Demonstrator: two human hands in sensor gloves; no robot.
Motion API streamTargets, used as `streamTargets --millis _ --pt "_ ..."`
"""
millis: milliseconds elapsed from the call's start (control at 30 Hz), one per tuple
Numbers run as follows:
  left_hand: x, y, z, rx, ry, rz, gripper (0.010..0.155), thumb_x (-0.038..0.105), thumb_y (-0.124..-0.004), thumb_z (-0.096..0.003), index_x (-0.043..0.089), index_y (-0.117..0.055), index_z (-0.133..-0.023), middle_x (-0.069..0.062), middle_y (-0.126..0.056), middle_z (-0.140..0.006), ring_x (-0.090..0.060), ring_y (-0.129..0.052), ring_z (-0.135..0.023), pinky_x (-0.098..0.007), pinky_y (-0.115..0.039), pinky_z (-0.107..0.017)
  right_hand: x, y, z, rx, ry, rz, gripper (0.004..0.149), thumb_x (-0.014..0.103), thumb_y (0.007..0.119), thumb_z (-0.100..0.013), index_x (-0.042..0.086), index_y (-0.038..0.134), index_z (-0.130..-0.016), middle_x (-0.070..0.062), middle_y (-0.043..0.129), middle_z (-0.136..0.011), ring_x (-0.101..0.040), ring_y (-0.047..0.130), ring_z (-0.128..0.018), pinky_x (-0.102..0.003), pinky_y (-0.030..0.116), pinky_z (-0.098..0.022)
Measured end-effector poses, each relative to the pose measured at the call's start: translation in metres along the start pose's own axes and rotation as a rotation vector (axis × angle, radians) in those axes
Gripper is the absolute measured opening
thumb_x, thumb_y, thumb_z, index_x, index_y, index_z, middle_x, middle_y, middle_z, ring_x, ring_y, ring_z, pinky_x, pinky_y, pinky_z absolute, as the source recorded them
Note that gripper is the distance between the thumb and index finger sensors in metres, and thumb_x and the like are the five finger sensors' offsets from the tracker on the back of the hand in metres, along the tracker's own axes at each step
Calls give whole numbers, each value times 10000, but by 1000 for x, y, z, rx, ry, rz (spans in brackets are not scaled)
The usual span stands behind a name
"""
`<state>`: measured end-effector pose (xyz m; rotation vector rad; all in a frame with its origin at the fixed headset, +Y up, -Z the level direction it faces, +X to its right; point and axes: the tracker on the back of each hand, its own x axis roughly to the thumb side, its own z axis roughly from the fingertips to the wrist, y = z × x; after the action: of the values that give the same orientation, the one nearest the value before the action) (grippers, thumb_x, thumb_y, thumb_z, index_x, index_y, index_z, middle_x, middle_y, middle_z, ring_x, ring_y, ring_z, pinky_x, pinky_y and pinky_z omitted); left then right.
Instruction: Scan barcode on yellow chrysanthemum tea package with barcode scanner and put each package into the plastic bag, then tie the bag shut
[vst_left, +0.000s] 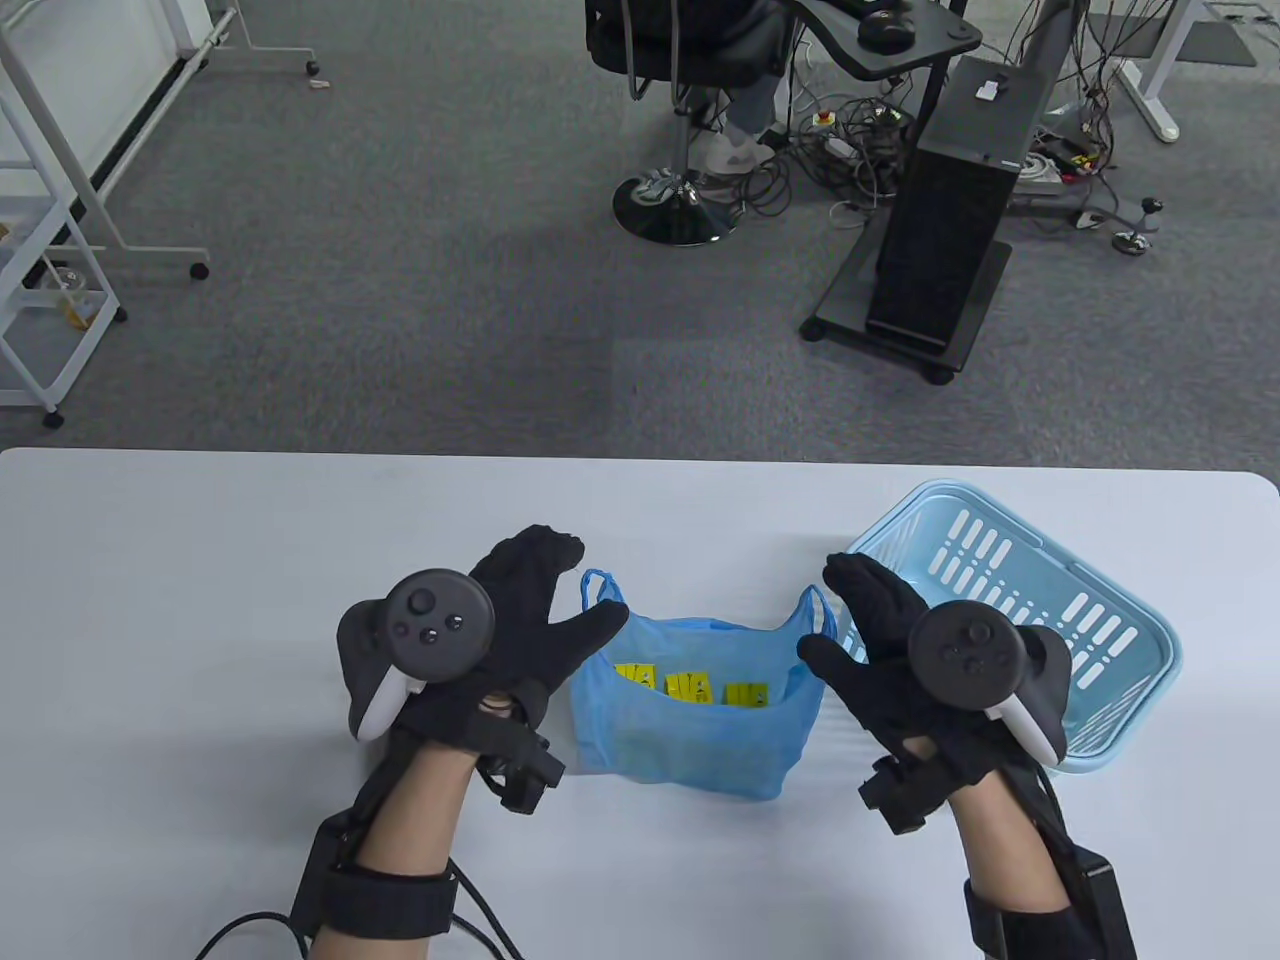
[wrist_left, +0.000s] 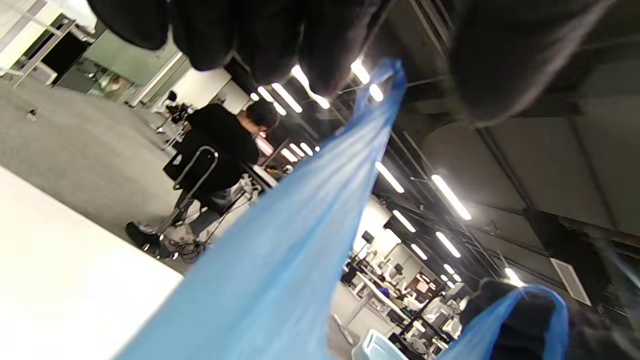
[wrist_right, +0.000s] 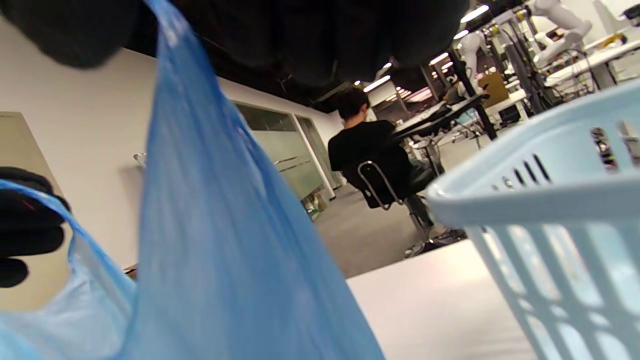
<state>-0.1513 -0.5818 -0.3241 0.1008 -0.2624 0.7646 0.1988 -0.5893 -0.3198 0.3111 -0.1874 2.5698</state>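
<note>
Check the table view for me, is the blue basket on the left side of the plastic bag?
No, the basket sits to the right of the plastic bag, beyond the right hand.

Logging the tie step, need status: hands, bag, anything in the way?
Left hand and right hand open, one each side of the blue bag. Yellow packages inside, bag untied. Basket close by right hand.
</note>
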Motion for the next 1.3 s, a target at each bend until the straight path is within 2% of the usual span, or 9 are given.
streamTargets --millis 100,233,367,567,700,800,1033,1133,1300 --pt "0 -3 -6 27 -16 9 408 337 -817 -521 206 -875 -903 -138 -778 -1062 -462 -689 -1016 -641 -592 -675 9 -3 -10 -1 -20 49 698 478 750 -373 191 638 -1000 -110 620 -1049 -364 630 -996 -553 570 -723" --pt "3 -7 -10 -54 -107 106 389 296 -798 -526 292 -872 -908 -132 -772 -1075 -458 -672 -1036 -658 -575 -683 18 -6 -21 8 -79 69 462 346 795 -370 229 836 -814 -74 678 -1017 -333 656 -990 -541 571 -727" --pt "20 -15 -20 -236 -207 193 380 240 -806 -520 328 -904 -876 -143 -776 -1079 -459 -679 -1039 -675 -562 -686 25 -8 -30 65 -129 10 424 268 788 -377 294 840 -798 -62 642 -1044 -317 605 -1021 -537 514 -752" --pt "61 -59 -35 -486 -344 75 365 151 -748 -518 374 -957 -717 -175 -711 -1118 -466 -653 -1051 -684 -555 -682 40 0 -44 120 -167 -24 373 216 763 -376 349 868 -709 -61 580 -1076 -315 505 -1055 -539 441 -767" --pt "73 -92 -45 -606 -336 -26 365 174 -740 -526 401 -937 -733 -243 -534 -1167 -513 -571 -1067 -694 -530 -686 45 8 -47 125 -174 -160 370 222 769 -384 330 872 -723 -79 535 -1095 -331 464 -1060 -549 408 -767" --pt "72 -103 -51 -586 -358 56 365 178 -741 -522 401 -930 -740 -247 -481 -1158 -510 -568 -1061 -687 -543 -676 47 10 -46 36 -178 -127 368 234 783 -376 297 886 -724 -72 554 -1087 -328 496 -1053 -548 428 -763" --pt "55 -102 -55 -516 -324 119 374 156 -763 -510 357 -943 -769 -33 -933 -927 -354 -839 -949 -650 -614 -655 35 5 -40 16 -204 -76 607 391 779 -383 287 714 -977 -111 498 -1110 -363 465 -1056 -568 423 -758" --pt "36 -94 -58 -449 -236 132 388 181 -777 -510 329 -909 -843 -41 -950 -902 -338 -884 -904 -637 -638 -643 36 6 -22 -82 -273 -125 591 286 794 -387 313 705 -970 -108 502 -1106 -362 470 -1055 -581 417 -757" --pt "10 -91 -64 -443 -179 322 417 279 -805 -515 259 -854 -928 -44 -990 -853 -319 -933 -851 -612 -673 -624 47 41 -4 -99 -392 102 602 238 803 -376 354 680 -953 -73 516 -1100 -334 501 -1055 -581 447 -755"
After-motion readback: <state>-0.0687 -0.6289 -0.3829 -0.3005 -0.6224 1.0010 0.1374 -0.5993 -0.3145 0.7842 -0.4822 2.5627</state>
